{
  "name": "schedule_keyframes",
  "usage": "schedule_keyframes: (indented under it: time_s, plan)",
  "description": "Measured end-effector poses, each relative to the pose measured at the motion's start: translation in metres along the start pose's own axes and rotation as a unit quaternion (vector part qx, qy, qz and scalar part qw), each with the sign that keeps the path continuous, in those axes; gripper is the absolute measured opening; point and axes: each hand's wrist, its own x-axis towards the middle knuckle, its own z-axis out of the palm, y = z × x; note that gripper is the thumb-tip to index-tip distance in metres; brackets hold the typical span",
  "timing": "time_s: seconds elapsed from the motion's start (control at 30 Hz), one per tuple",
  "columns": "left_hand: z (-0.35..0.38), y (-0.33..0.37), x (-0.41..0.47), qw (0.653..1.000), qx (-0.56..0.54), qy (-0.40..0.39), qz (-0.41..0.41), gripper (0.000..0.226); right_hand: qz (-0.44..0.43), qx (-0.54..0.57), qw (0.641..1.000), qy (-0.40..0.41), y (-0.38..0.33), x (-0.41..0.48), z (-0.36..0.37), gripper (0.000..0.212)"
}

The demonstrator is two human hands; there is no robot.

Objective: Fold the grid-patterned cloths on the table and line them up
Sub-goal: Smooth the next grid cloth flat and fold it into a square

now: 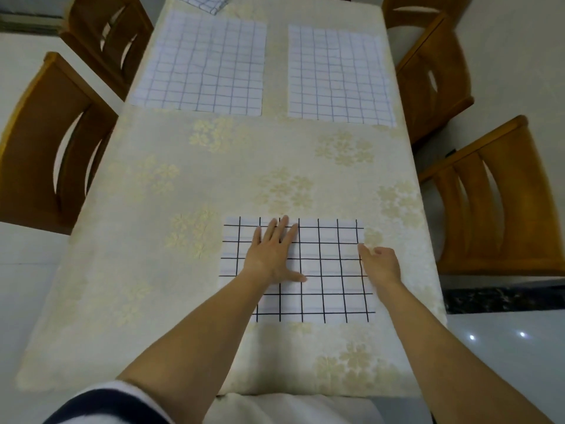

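While the left hand (272, 252) lies flat with straight, slightly spread fingers on the upper left part of the near cloth (324, 276), the right hand (380, 264) sits at that cloth's right edge, its fingertips against the hem. Whether they pinch the fabric or only touch it cannot be told. The near cloth is a white rectangle crossed by bold black lines in a square grid, with fainter bluish stripes running sideways between them. It lies smooth and flat on the table (153, 270), close to the person and a little right of centre. Well apart from it, toward the far end, two more grid-patterned cloths are spread flat side by side with a strip of table between them: the far left cloth (201, 65) and the far right cloth (339, 78), both white with thinner, darker blue lines. The far right cloth reaches nearly to the table's right edge. Beyond the far left cloth, a fourth cloth (203, 1) in the same check lies bunched at the table's far end, partly cut off by the frame. The table wears a cream covering with pale flower clusters, and wooden chairs (46, 142) stand along both long sides.
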Motion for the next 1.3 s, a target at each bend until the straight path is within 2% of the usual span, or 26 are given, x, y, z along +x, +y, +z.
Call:
schedule_keyframes:
  time_s: [0.03,0.13,0.17,0.23,0.27,0.37,0.47,0.67,0.9,1.03,1.13,1.23,1.3]
  plan:
    - [0.001,-0.001,0.001,1.0,0.0,-0.001,-0.006,0.128,0.017,0.013,1.0,-0.02,0.0,0.002,-0.003,0.032]
    - [0.001,0.0,0.001,1.0,0.005,0.005,-0.011,0.131,0.041,-0.008,0.996,-0.076,0.005,0.003,-0.01,0.04]
    - [0.001,0.0,0.002,1.0,0.005,0.006,-0.011,0.132,0.039,-0.017,0.995,-0.093,0.007,-0.002,-0.012,0.039]
    - [-0.001,0.0,0.001,1.0,0.002,0.002,-0.008,0.133,0.011,-0.029,0.995,-0.095,0.014,-0.006,-0.013,0.054]
    - [-0.001,0.0,0.001,1.0,0.0,0.0,-0.004,0.134,-0.006,-0.035,0.995,-0.09,0.018,-0.007,-0.013,0.056]
    - [-0.002,-0.003,0.0,1.0,-0.015,0.002,0.015,0.139,-0.052,-0.057,0.995,-0.071,0.022,-0.015,-0.017,0.048]
    - [-0.003,-0.007,0.001,1.0,-0.021,-0.007,0.018,0.147,-0.091,-0.059,0.993,-0.049,0.021,-0.025,-0.021,0.03]
    - [0.0,-0.007,0.003,0.998,0.049,-0.037,-0.003,0.152,-0.161,-0.086,0.983,-0.017,0.004,-0.05,-0.022,0.024]
    - [-0.003,0.0,0.007,0.995,0.047,-0.08,-0.033,0.158,-0.239,-0.061,0.969,-0.022,-0.01,-0.079,-0.019,0.013]
    - [-0.003,0.001,0.009,0.995,0.04,-0.087,-0.042,0.16,-0.281,-0.032,0.958,-0.042,-0.031,-0.106,-0.015,0.022]
    - [-0.002,0.0,0.01,0.995,0.038,-0.086,-0.045,0.161,-0.317,-0.049,0.945,-0.066,-0.045,-0.128,-0.009,0.032]
    - [-0.001,0.0,0.011,0.994,0.044,-0.086,-0.047,0.161,-0.311,-0.064,0.945,-0.085,-0.055,-0.136,-0.001,0.048]
    - [0.0,0.0,0.012,0.995,0.046,-0.082,-0.047,0.161,-0.309,-0.067,0.944,-0.096,-0.059,-0.138,0.005,0.051]
